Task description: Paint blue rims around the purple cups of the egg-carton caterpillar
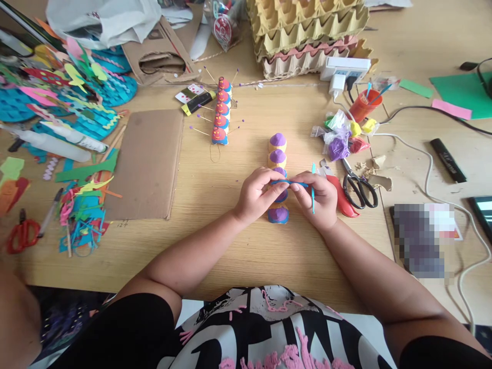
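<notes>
My left hand [255, 195] and my right hand [320, 202] meet above the table, fingertips pinching a thin strip of blue modelling clay [280, 181]. A light-blue plastic stick [313, 204] is also tucked between the fingers of my right hand. Beneath my hands lies a row of egg-carton cups [278, 215] capped with purple clay, some blue around the base; my hands cover its middle. Farther off stands a finished-looking egg-carton caterpillar [220, 134] in red and blue, with toothpicks poking out of its sides.
Black-handled scissors [359, 189], a red clay packet [343, 199] and purple clay [339, 147] lie at right. Behind stand egg trays [303, 41], a power strip [346, 66] and an orange cup [363, 106]. Cardboard [148, 164], paper scraps [86, 215] and red scissors [23, 234] lie left.
</notes>
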`<state>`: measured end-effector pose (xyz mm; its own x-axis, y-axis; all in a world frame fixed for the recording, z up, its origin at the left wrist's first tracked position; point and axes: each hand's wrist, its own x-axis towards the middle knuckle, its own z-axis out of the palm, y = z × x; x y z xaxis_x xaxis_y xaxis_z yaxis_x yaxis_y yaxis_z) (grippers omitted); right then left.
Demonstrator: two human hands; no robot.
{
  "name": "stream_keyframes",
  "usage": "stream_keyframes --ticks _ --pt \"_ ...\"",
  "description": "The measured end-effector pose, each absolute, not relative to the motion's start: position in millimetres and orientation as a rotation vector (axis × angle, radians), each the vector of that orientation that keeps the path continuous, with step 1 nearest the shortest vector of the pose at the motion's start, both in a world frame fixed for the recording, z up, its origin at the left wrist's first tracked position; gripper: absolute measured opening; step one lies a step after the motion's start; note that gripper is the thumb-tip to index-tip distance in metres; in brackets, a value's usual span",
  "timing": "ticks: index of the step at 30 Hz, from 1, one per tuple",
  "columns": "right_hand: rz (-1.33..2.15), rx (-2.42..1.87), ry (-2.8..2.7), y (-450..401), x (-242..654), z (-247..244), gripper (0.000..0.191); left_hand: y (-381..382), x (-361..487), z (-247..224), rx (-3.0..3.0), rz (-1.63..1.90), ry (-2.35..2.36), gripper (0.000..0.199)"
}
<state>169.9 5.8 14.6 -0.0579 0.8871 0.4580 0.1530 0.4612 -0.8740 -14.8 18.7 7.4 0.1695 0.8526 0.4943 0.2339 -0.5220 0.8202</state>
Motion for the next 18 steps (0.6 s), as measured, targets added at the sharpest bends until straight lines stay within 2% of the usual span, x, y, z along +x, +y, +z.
stream_keyframes --ticks 11,18 --pt "0.831 -0.927 -1.514 7.7 173.2 14.5 0.039 21.2 -13.4 6.3 1.913 1.484 0.876 0.028" --pt "0.852 -0.982 -1.563 5.1 169.6 15.4 0.024 20.4 -14.7 7.2 1.842 1.404 0.947 0.044"
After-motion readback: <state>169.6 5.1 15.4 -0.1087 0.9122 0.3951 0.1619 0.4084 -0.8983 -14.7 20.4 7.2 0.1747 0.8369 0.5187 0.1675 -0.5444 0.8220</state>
